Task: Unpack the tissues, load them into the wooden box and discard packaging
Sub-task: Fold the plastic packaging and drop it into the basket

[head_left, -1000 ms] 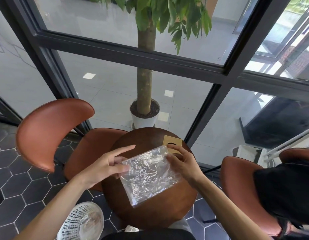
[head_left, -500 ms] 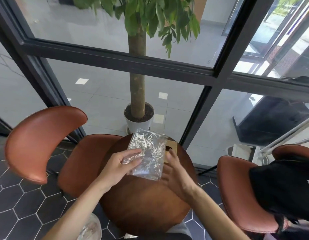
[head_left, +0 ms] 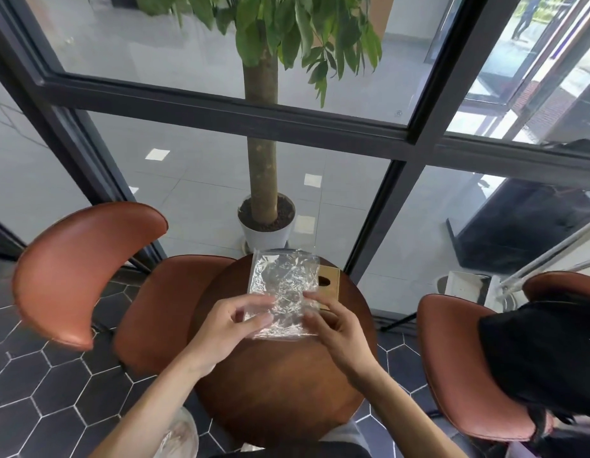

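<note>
left hand (head_left: pixel 232 320): low centre of the frame, fingers curled onto the near left edge of the wrap (head_left: pixel 283 292), pinching it.
right hand (head_left: pixel 333 325): just right of the left one, fingers bent onto the near right edge of the wrap, gripping it.
wrap: clear, crinkled plastic, flat and roughly rectangular, held over the far half of the table (head_left: pixel 280 391); its far end reaches the table's far edge. whether tissues are inside cannot be told.
box (head_left: pixel 330 282): light wood with a dark oval slot on top, on the far right part of the table, mostly hidden behind the wrap and touching its right side in the picture.
table: round, dark brown wood, centre bottom of the frame.
left chair (head_left: pixel 85 269): brown, curved back, at the left of the frame, its seat tucked against the table.
right chair (head_left: pixel 458 358): brown, at the right, with a black cloth (head_left: pixel 544 355) draped over it.
tree (head_left: pixel 262 143): trunk rising up the middle from a white pot (head_left: pixel 265 233), beyond the glass.
basket (head_left: pixel 178 438): pale, at the bottom edge under the left forearm, blurred.
floor (head_left: pixel 39 398): dark hexagon tiles, lower left.
</note>
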